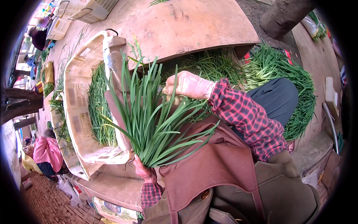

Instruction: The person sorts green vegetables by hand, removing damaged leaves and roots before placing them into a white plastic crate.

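My left hand grips a bunch of garlic chives low down, and the long flat leaves fan out away from it. A few leaf tips are yellow. My right hand, in a pale thin glove, is curled beside the upper leaves at the bunch's right side. One leaf crosses in front of its fingers, and whether they pinch any leaf is hidden. Under the bunch a brown apron covers my lap. To the left stands a cream plastic crate with loose green leaves inside.
A low wooden board stands ahead, with loose leaves under its edge. At the right, a big heap of chives lies around my knee. Another crate is far left. A person in pink sits at the left; a wooden post rises behind.
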`<state>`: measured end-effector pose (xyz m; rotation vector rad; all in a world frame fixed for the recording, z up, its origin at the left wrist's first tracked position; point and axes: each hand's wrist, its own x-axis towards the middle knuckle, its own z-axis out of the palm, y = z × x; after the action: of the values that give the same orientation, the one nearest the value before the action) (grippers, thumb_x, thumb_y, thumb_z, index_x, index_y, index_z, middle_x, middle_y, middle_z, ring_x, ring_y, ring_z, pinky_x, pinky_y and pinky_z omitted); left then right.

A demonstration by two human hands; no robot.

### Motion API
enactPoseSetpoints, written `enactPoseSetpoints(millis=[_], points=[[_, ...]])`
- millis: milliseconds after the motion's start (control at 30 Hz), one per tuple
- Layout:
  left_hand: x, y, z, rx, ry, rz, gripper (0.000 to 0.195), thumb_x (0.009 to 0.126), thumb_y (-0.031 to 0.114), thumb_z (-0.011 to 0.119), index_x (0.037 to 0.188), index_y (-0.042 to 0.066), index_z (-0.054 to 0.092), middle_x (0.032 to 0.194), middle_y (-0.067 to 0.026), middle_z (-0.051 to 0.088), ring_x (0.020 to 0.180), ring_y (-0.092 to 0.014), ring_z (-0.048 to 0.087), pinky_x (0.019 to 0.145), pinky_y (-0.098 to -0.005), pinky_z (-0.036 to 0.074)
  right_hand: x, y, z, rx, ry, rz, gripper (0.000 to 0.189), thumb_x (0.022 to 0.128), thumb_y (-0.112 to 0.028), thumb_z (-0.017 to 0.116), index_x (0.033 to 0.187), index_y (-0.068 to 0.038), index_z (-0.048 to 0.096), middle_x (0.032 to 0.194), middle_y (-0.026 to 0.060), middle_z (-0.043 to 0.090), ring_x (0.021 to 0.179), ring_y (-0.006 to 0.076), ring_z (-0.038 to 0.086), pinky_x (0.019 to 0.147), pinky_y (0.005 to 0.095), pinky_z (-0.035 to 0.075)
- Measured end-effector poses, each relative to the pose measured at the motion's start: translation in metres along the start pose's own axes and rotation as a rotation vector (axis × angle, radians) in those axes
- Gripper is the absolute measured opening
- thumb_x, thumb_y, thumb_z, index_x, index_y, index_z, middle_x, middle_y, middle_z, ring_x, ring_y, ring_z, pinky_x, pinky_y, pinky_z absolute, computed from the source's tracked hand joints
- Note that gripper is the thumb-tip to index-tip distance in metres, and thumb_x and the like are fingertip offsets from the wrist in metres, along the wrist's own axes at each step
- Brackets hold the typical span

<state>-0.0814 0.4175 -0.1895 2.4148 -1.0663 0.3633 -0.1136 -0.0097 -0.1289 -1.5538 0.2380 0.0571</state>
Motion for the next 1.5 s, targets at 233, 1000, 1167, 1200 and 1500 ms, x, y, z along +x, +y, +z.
enactPoseSetpoints(millis=[233,1000,1167,1200,1500], points=[[0.001,0.000,0.001,0.001,-0.002,0.000,0.082,0.077,0.010,0.083,0.146,0.004,0.040,0.104,-0.0178,0.062,0.087,-0.036,0.065,0.072,-0.0417,0.054,0.002,0.015,-0.007,-0.001,0.467,-0.066,0.023,0.102,-0.018,0.054,0.088,-0.001,0.063,0.077,0.0053,0.073,0.060,0.0099,0.063,0.054,0.0243,0.050],[0.000,0.007,0.002,0.036,-0.020,-0.012,0.076,0.084,0.018,0.077,0.147,0.001,0.036,0.104,-0.0232,0.060,0.083,-0.042,0.061,0.066,-0.0471,0.051,-0.001,0.020,-0.037,0.258,0.667,-0.269,0.015,0.097,-0.003,0.055,0.102,0.004,0.067,0.101,0.0094,0.073,0.088,0.0141,0.069,0.078,0.0258,0.054],[0.000,0.014,-0.002,0.060,-0.022,-0.026,0.077,0.084,0.021,0.077,0.147,0.001,0.036,0.105,-0.0231,0.060,0.083,-0.042,0.061,0.066,-0.0468,0.051,-0.056,-0.025,-0.056,0.023,0.451,-0.172,0.029,0.100,-0.026,0.061,0.099,0.001,0.070,0.095,0.0091,0.074,0.083,0.0113,0.068,0.073,0.0246,0.053],[0.003,0.016,-0.001,0.057,-0.023,-0.018,0.077,0.085,0.021,0.077,0.147,0.000,0.036,0.106,-0.0230,0.060,0.083,-0.042,0.061,0.066,-0.0467,0.051,-0.067,-0.037,-0.049,0.026,0.395,-0.076,0.031,0.098,-0.030,0.063,0.097,0.001,0.070,0.094,0.0090,0.074,0.081,0.0112,0.068,0.072,0.0249,0.053],[0.001,0.017,-0.003,0.057,-0.026,-0.023,0.078,0.085,0.023,0.076,0.148,0.002,0.035,0.109,-0.0225,0.061,0.088,-0.042,0.062,0.070,-0.0468,0.052,-0.058,-0.013,0.013,-0.147,0.362,-0.144,0.025,0.098,-0.021,0.060,0.083,-0.001,0.062,0.074,0.0125,0.068,0.066,0.0207,0.068,0.058,0.0330,0.051]])
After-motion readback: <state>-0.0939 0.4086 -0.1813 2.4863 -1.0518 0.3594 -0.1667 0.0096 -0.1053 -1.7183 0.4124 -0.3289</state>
